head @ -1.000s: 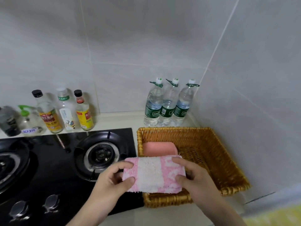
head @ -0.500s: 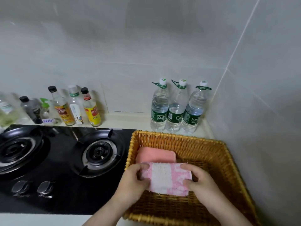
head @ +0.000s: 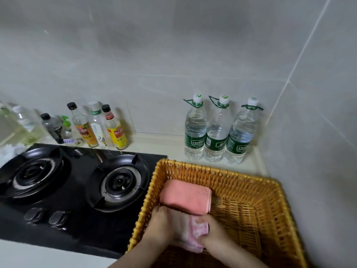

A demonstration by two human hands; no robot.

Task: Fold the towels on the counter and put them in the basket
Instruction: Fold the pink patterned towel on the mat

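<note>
Right now both of your hands are down inside the wicker basket (head: 251,177), in its near-left part. Your right hand (head: 214,234) grips the right end of the folded pink-and-white towel (head: 195,234), thumb on top and the other fingers tucked around its edge. Your left hand (head: 162,226) lies over the towel's left end and covers most of it; blur hides whether those fingers clasp the cloth or only press on it. The towel sits low in the basket, close to its left wall, though whether it rests on the woven floor I cannot tell. Just beyond it, touching or nearly touching its far edge, a folded salmon towel (head: 185,196) lies against the same left wall. The basket stands on the pale counter (head: 164,141) in the right corner of the tiled walls. Left of it is a black two-burner gas stove (head: 77,192). Three water bottles (head: 214,132) stand behind the basket, and a row of condiment bottles (head: 96,126) lines the wall behind the stove.
</note>
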